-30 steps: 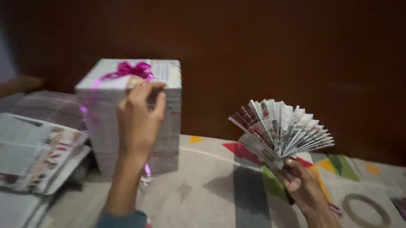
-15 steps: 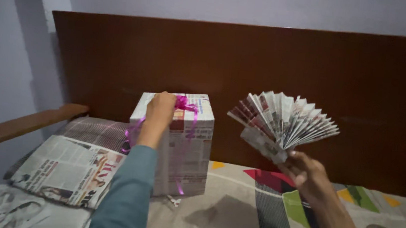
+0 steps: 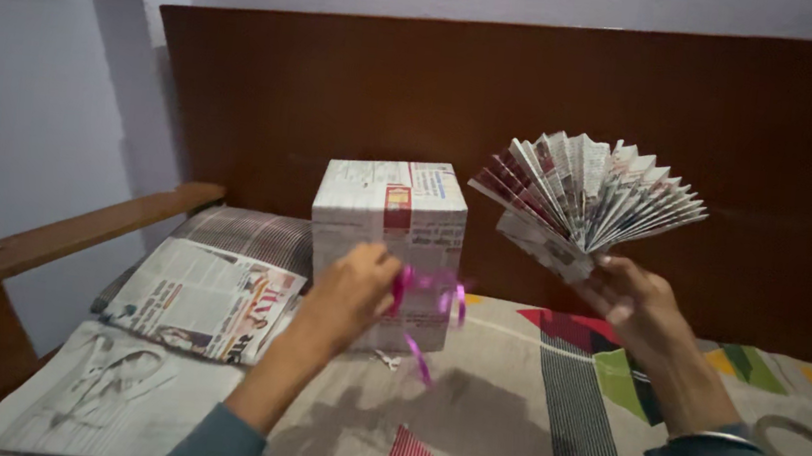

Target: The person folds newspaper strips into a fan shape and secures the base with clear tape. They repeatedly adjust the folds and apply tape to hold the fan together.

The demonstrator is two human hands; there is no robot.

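A box wrapped in newspaper [image 3: 389,218] stands on the bed against the dark wooden headboard. In front of it my left hand [image 3: 351,293] grips a curly pink ribbon bow [image 3: 431,297], held off the box at its lower front. My right hand [image 3: 634,304] is raised to the right of the box and holds a pleated newspaper fan [image 3: 587,201], spread open and upright.
Loose newspaper sheets [image 3: 208,296] lie at the left over a striped pillow [image 3: 247,232]. A roll of tape [image 3: 803,450] rests on the patterned bedsheet [image 3: 506,420] at the right. A wooden bed rail [image 3: 42,245] runs along the left.
The pink bow was on top of the box under my left hand; it is off the box, lower, in that hand. The fan stays raised in my right hand.
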